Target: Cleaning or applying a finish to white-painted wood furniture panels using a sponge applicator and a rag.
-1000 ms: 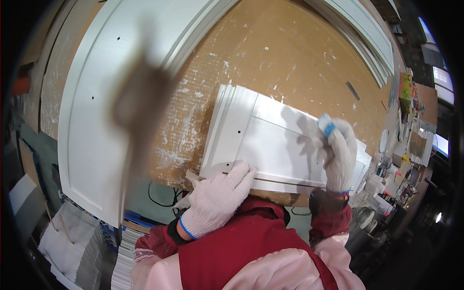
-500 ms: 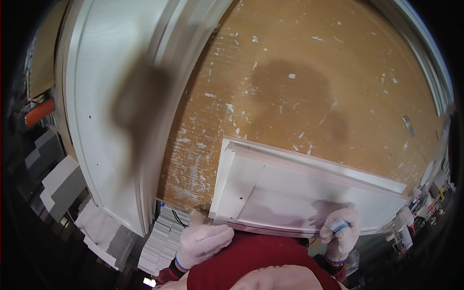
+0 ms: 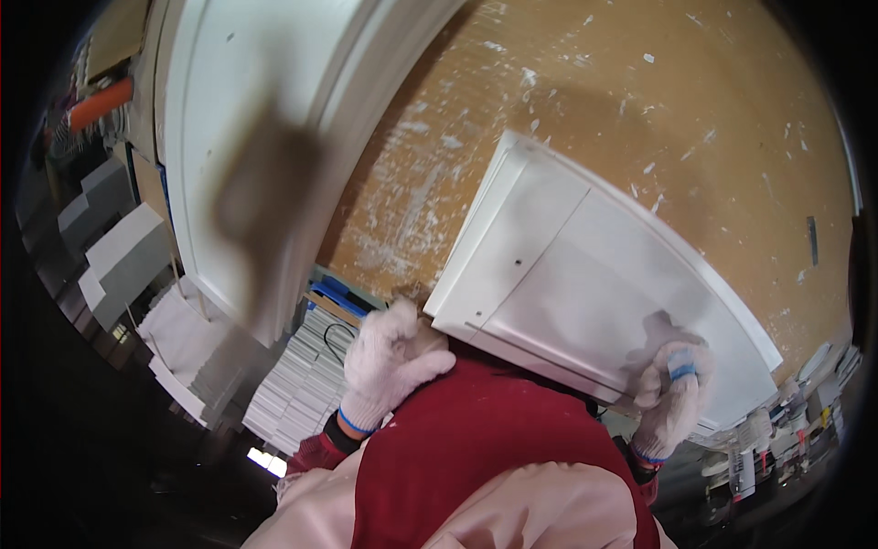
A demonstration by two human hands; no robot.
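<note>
A white framed panel point(image 3: 558, 274) with small dark holes lies slanted on the paint-specked brown board, its near edge close to my body. My left hand point(image 3: 389, 357), in a white knit glove, is beside the panel's near left corner, thumb apart from its bent fingers; I see nothing held in it. Over the panel's near right part is my gloved right hand point(image 3: 675, 393), its fingers curled in. A small blue patch point(image 3: 680, 364) shows at those fingers; whether it is held or belongs to the glove, I cannot make out. The hand's shadow falls on the panel.
A long white moulded piece point(image 3: 247, 119) runs along the left of the brown board point(image 3: 594, 82). Stacked white strips point(image 3: 306, 375) stand below it, near my left arm. A small metal strip point(image 3: 812, 240) lies at the right. Assorted items point(image 3: 786, 421) crowd the lower right.
The view has shifted, and the panel appears turned, its left end farther up. My left hand has lifted, its thumb now spread from the fingers. My right hand stays curled over the panel's right part.
</note>
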